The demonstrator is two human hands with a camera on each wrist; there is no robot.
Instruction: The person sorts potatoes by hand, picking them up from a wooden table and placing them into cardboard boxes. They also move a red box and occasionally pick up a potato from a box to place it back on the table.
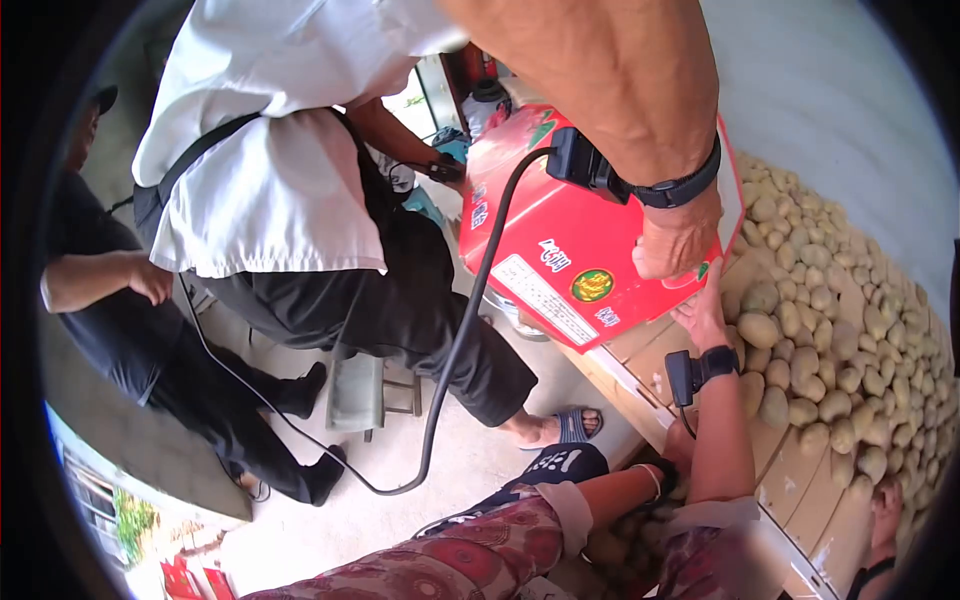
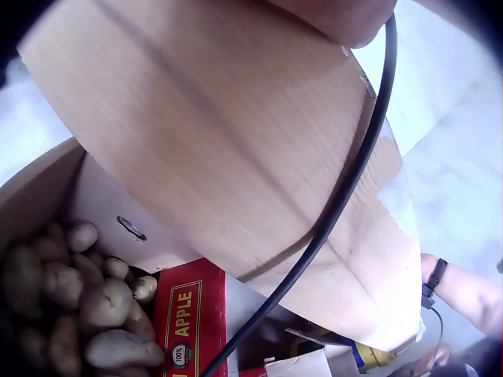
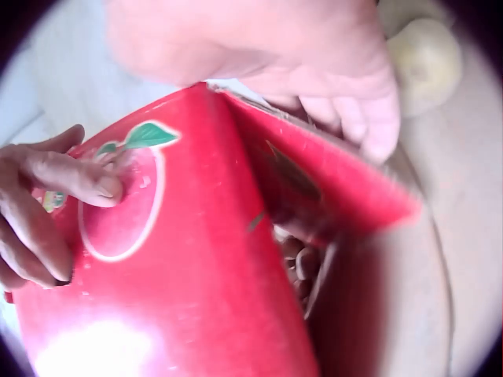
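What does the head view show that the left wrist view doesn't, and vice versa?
Only head: the white shirt, grey stool, striped slipper and the round emblem on the red box.
Only left wrist: a red panel lettered APPLE and a pale panel with an oval slot.
Both: potatoes and a thick black cable.

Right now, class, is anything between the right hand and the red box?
Nothing visible: in the right wrist view, the right hand touches the edge of the red box. Another hand touches its face, off to the left.
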